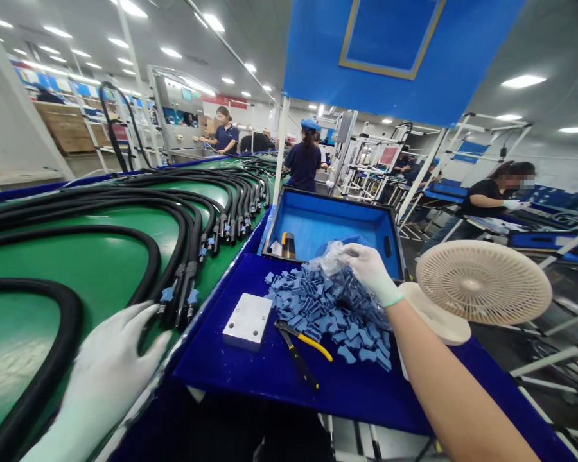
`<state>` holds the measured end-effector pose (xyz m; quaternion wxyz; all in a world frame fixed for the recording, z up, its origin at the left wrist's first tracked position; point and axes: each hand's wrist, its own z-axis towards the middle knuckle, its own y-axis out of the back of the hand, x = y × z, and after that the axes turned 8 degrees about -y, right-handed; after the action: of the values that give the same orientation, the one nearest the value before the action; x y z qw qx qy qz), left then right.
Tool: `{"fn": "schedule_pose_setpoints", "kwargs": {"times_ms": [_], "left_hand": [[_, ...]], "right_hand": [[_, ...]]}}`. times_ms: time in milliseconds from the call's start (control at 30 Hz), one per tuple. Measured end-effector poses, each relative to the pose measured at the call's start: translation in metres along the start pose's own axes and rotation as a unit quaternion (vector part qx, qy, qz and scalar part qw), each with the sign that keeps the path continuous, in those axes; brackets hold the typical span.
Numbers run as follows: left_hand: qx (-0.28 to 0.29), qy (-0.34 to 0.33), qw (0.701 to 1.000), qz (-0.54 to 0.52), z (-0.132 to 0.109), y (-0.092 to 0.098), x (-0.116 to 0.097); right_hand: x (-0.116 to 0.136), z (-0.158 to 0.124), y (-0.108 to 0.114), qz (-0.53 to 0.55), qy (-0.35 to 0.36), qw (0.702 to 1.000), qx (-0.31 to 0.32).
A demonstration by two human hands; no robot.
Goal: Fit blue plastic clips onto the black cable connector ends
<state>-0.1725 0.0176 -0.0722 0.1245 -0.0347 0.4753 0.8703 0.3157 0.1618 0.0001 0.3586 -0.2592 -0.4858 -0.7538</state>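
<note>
Clear thin plastic bag sits bunched on the far edge of the pile of small blue moulded plastic clips, just in front of the open blue plastic bin; right hand, white glove, fingers closed round the bag's crumpled top, pinching film; can't tell if clips are inside the bag or only under it.

Handling, my read: film is light, limp, slippery against a glove and tears easily on clip edges; take a gathered bunch near the neck, not a single layer; clips are light, hard and loose, and will scatter if the pile gets dragged.

Outward from there: pile lies on the dark blue worktop; just beside it on the near side, pliers with black and yellow handles; left of those, flat square grey metal block, apart from the clips; small amber-and-black item stands in the bin, can't identify it; right of the forearm, round beige plastic fan grille, close to the arm.

Left hand, also white-gloved, lies flat, fingers loosely spread, palm down on the green conveyor surface, holding nothing; nearest to it, the capped ends of the thick black rubber hoses laid in rows; other people at benches well behind.
</note>
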Motion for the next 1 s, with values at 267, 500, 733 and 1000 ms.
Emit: {"fn": "schedule_pose_setpoints", "kwargs": {"times_ms": [267,500,733,1000], "left_hand": [[0.124,-0.243,0.927,-0.256,0.15,-0.042,-0.243],[0.178,-0.242,0.915,-0.27,0.201,-0.103,-0.275],[0.224,-0.22,0.898,-0.309,0.184,-0.11,-0.24],[0.255,-0.235,0.868,-0.354,0.174,-0.097,-0.233]], "right_hand": [[0.018,-0.009,0.011,-0.053,0.019,0.998,0.039],[-0.044,-0.008,0.069,-0.078,-0.094,0.992,0.042],[-0.109,0.006,0.069,-0.046,-0.191,0.978,0.078],[-0.097,0.013,0.064,0.068,-0.201,0.977,0.013]]}}
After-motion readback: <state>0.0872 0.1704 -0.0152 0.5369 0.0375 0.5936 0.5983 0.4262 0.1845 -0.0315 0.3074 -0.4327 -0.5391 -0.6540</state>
